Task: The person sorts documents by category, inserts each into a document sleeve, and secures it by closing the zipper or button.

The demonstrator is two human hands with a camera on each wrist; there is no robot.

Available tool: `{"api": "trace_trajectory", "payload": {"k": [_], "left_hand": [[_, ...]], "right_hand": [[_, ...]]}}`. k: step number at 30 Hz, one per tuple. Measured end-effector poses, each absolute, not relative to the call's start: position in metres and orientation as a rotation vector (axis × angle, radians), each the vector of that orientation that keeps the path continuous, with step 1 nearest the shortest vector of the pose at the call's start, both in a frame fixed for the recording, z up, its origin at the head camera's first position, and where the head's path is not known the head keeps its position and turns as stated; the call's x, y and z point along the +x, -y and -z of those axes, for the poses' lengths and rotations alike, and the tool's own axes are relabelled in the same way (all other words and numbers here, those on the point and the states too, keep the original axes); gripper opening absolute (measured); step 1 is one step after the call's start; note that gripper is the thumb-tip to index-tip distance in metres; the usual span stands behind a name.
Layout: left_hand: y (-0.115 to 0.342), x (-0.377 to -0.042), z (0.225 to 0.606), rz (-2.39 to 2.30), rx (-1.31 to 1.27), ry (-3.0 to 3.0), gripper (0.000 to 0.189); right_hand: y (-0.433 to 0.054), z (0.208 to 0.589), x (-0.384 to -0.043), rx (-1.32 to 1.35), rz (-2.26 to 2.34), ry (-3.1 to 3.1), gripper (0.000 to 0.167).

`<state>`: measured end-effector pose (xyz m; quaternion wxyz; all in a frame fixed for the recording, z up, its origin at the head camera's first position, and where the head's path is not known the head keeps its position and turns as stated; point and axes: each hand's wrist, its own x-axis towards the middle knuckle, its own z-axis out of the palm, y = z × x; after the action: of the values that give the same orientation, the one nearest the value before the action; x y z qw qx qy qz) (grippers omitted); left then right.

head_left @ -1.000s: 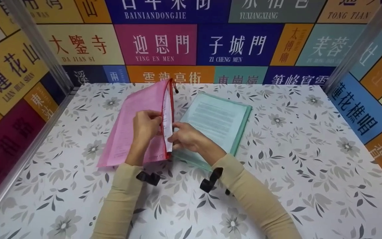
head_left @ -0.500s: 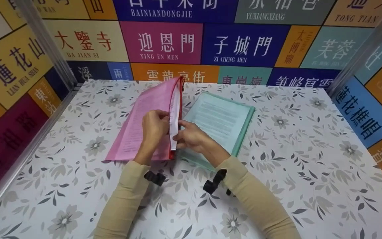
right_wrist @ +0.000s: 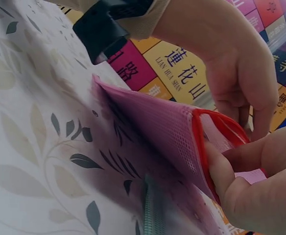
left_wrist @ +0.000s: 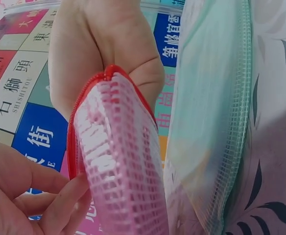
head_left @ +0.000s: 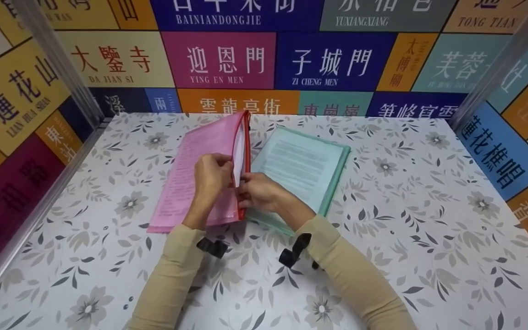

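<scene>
A pink mesh zipper pouch [head_left: 186,169] with a red zipper edge stands tilted up from the table, its mouth parted towards the right. White paper [head_left: 240,151] shows inside the mouth, and printed lines show through the pink side. My left hand [head_left: 212,176] pinches the near-left lip of the mouth. On the other lip, my right hand [head_left: 264,192] grips the red edge [right_wrist: 202,152] between thumb and fingers. Beside it lies a teal mesh zipper pouch [head_left: 298,160] with a printed sheet inside, partly beneath my right hand and forearm.
A white table [head_left: 406,238] with a grey floral print lies under everything. Panels with printed characters [head_left: 227,59] wall the back and both sides. Black wrist mounts [head_left: 212,247] sit at both sleeve cuffs.
White papers that stuck out at the pink pouch's mouth now sit deeper inside it. My right fingers have shifted from the papers to the red edge. The pouch moved slightly to the right.
</scene>
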<state>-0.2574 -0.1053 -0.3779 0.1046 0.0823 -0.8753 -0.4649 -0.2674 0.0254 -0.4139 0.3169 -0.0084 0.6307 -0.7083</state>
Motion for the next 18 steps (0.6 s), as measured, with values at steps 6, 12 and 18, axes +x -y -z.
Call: {"api": "trace_trajectory", "payload": {"k": [6, 12, 18], "left_hand": [[0.1102, -0.2577, 0.3750, 1.419, 0.234, 2.566, 0.021], [0.1122, -0.2591, 0.3762, 1.439, 0.214, 2.564, 0.021], [0.1143, -0.2589, 0.3760, 1.494, 0.245, 2.563, 0.021]], "right_hand": [[-0.0271, 0.4086, -0.2699, 0.030, 1.945, -1.675, 0.053], [-0.0269, 0.4119, -0.2715, 0.032, 1.931, -1.702, 0.059], [-0.0312, 0.4133, -0.2769, 0.021, 1.949, -1.683, 0.051]]}}
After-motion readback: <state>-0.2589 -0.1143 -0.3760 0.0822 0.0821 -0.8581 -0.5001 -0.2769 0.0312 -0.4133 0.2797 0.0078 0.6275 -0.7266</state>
